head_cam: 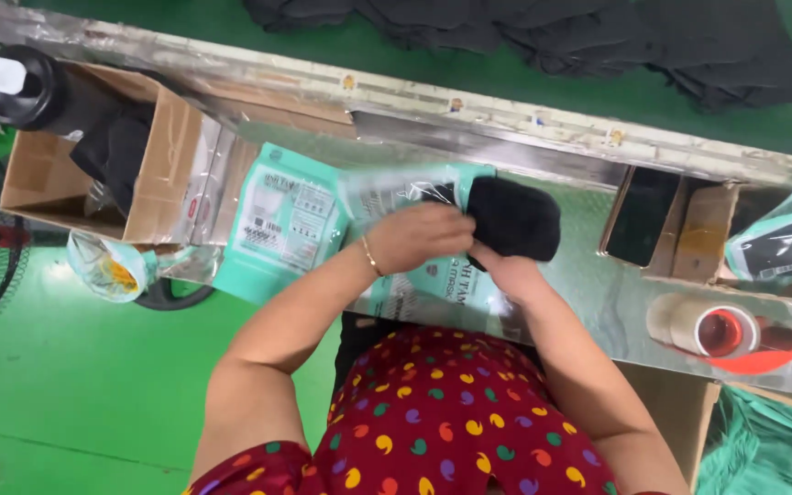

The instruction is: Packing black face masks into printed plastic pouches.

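Note:
On a shiny metal table (pixel 588 275), my left hand (pixel 419 236) grips the open mouth of a clear and teal plastic bag (pixel 387 197). My right hand (pixel 497 261) holds a folded black cloth piece (pixel 513 218) right at that bag's opening. Whether the cloth is partly inside the bag is hard to tell. A gold bangle sits on my left wrist. More teal printed bags (pixel 281 225) lie flat under and to the left of my hands.
A cardboard box (pixel 153 165) with black cloth and a black bottle (pixel 25 87) stands at left. A tape dispenser (pixel 726 332) lies at right, near a dark phone (pixel 642 215) and a packed teal bag (pixel 781 243). Black fabric (pixel 598 37) lies on the green floor.

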